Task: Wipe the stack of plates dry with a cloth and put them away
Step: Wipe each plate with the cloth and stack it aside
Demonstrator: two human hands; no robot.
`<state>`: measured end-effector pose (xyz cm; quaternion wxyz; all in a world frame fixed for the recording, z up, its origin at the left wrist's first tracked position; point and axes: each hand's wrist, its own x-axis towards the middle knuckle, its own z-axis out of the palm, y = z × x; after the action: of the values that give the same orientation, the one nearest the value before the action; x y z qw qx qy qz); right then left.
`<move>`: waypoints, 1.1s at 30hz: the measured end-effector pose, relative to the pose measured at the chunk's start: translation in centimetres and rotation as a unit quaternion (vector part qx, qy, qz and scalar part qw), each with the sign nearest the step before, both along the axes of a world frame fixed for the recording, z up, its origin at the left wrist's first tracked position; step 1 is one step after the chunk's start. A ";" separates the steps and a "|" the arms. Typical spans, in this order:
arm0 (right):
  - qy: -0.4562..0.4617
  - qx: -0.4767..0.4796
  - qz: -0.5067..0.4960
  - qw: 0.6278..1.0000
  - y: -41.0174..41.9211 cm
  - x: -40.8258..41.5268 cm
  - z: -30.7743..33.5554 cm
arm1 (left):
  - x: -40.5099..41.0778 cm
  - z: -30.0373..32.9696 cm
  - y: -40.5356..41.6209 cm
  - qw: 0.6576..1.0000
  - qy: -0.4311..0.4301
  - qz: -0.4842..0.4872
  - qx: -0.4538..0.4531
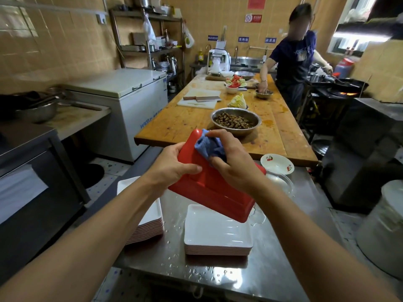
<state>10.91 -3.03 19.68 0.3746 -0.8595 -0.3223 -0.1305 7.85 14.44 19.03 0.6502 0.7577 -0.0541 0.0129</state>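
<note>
Drying a plate over the wet metal table (272, 253)

In the middle, the left hand (174, 164) grips a tilted red rectangular plastic plate (209, 188); the right hand (235, 162) pinches a crumpled blue cloth (209, 147) on it. Two stacks of white plates (218, 232) sit below.

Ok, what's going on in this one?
A person is drying a red rectangular plate, held tilted in the left hand, while the right hand rubs its underside with a blue cloth. Two stacks of plates sit on the wet steel table below.
</note>
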 end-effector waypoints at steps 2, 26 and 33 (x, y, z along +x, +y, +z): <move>-0.033 -0.022 -0.018 0.999 -0.5 -0.1 -0.4 | -0.4 0.3 0.3 1.000 -0.002 0.014 -0.020; -0.160 -0.098 -0.129 0.974 -3.5 -3.5 -7.4 | 1.1 -3.3 -1.0 0.901 0.229 0.158 -0.332; -0.147 -0.108 -0.086 0.980 2.7 -4.3 -7.9 | 0.7 -4.6 -1.3 0.887 0.190 0.157 -0.389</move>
<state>6.58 -0.36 11.80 0.2154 -0.8909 -0.3112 -0.2511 8.52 13.10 14.48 0.8804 0.4302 0.1996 -0.0087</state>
